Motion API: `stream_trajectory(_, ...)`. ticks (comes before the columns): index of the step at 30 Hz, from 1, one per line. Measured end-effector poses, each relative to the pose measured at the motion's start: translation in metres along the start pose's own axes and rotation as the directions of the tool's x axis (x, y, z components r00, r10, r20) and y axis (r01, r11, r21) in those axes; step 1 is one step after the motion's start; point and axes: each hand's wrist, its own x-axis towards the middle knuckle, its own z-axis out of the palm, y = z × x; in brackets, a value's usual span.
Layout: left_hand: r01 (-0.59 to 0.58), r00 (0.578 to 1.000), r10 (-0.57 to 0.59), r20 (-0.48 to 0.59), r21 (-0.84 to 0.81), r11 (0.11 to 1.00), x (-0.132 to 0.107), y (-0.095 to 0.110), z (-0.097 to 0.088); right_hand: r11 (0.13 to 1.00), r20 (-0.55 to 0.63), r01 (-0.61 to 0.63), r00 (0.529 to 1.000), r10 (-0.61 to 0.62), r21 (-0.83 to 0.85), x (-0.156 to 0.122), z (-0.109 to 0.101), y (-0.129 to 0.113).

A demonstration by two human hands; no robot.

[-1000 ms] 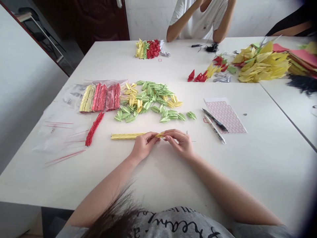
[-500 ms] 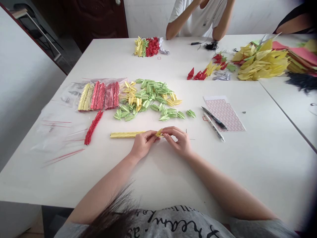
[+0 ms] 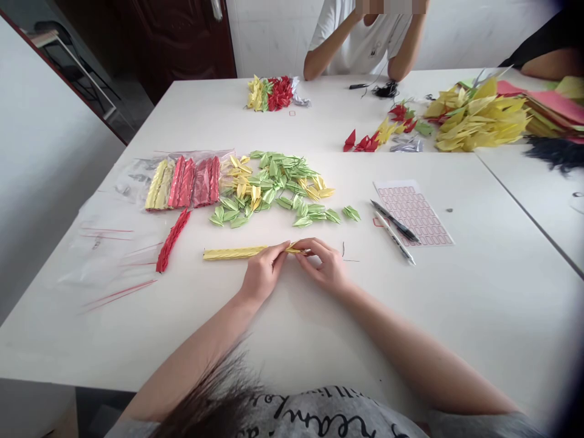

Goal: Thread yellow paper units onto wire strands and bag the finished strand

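Note:
A long strip of interlocked yellow folded paper units lies along the white table, its right end raised between my hands. My left hand pinches the strip near that end. My right hand grips a small yellow folded unit at the strip's tip. The fingers hide part of the join. Both forearms rest on the table.
Beyond my hands lies a heap of green and yellow folded units. To the left are a plastic bag with red and yellow strips and a red strip. Right are pens and a red-printed label sheet. A co-worker sits opposite.
The small yellow unit no longer sticks up and now lies closer along the strip's end. My hands have shifted slightly closer together around it.

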Motion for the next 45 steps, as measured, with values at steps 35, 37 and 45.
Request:
stream_trajectory(35,0.195,0.962,-0.069,0.264,-0.492,0.849,0.000,0.005,-0.005,0.799,0.118,-0.352,0.933,0.339,0.487,0.002,-0.002,-0.003)
stream_trajectory(37,0.238,0.956,-0.103,0.275,-0.522,0.819,0.001,0.006,-0.004,0.827,0.108,-0.338,0.939,0.326,0.448,0.002,-0.004,-0.004)
stream_trajectory(45,0.081,0.995,-0.045,0.090,-0.451,0.889,0.002,0.003,-0.003,0.990,-0.099,-0.038,0.994,0.052,0.137,-0.003,-0.004,-0.010)
